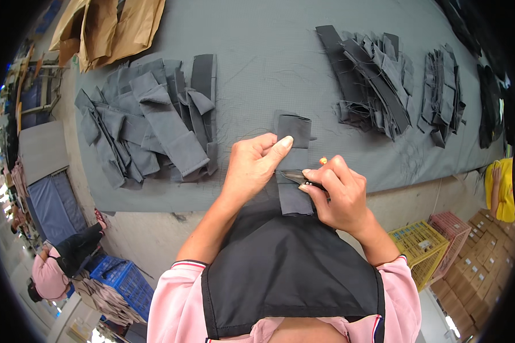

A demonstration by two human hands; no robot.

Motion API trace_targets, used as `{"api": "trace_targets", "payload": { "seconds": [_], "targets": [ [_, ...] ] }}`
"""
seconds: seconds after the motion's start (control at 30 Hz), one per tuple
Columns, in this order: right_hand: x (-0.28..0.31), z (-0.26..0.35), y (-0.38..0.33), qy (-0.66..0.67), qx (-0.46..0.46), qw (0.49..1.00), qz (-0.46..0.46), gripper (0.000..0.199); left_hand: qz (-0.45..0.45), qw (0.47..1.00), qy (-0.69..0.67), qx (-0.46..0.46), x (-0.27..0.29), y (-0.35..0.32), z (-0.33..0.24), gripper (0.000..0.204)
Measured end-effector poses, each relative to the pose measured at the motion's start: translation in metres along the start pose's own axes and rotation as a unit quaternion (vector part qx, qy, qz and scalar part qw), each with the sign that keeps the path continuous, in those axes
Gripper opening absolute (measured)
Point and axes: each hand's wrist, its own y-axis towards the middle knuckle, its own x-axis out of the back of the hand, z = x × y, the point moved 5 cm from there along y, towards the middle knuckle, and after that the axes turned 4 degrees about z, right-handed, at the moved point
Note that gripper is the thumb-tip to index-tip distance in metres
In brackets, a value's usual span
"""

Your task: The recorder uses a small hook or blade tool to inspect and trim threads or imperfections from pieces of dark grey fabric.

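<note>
A dark grey sewn fabric strip runs from the table edge toward my apron. My left hand pinches its upper part between thumb and fingers. Closed around a pair of small thread snips, my right hand holds the blades across the strip, below my left hand. Whether the blades touch the cloth I cannot tell. To the left lies a loose heap of grey fabric pieces. Farther right is a stacked bundle of dark strips with frayed threads, and beyond it a smaller bundle.
The table is covered in grey cloth with loose threads. A brown paper bag stands at the far left. Yellow and pink crates and cardboard boxes are at the right. People sit at lower left and stand at far right.
</note>
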Motion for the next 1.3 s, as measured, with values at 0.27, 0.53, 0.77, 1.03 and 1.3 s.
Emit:
{"api": "trace_targets", "payload": {
  "seconds": [0.27, 0.53, 0.77, 1.03, 1.3],
  "targets": [
    [-0.006, 0.002, -0.005, -0.047, 0.039, 0.998, 0.002, 0.023, 0.01, 1.0, -0.004, 0.02, -0.003, 0.0, 0.003, 0.05],
    [-0.001, -0.035, 0.006, 0.296, -0.267, 0.915, -0.058, 0.038, 0.026, 0.999, 0.002, 0.031, -0.005, 0.0, 0.014, 0.048],
    [-0.043, -0.061, 0.01, 0.557, -0.383, 0.736, -0.037, 0.023, 0.046, 0.994, 0.001, -0.096, -0.012, -0.01, 0.005, 0.034],
    [-0.059, -0.058, -0.004, 0.684, -0.446, 0.577, 0.018, 0.019, 0.016, 0.948, 0.167, -0.271, -0.008, -0.015, -0.021, 0.025],
    [-0.059, -0.05, -0.002, 0.704, -0.452, 0.541, 0.082, 0.021, 0.017, 0.901, 0.235, -0.365, -0.01, -0.022, -0.031, 0.016]
  ]
}}
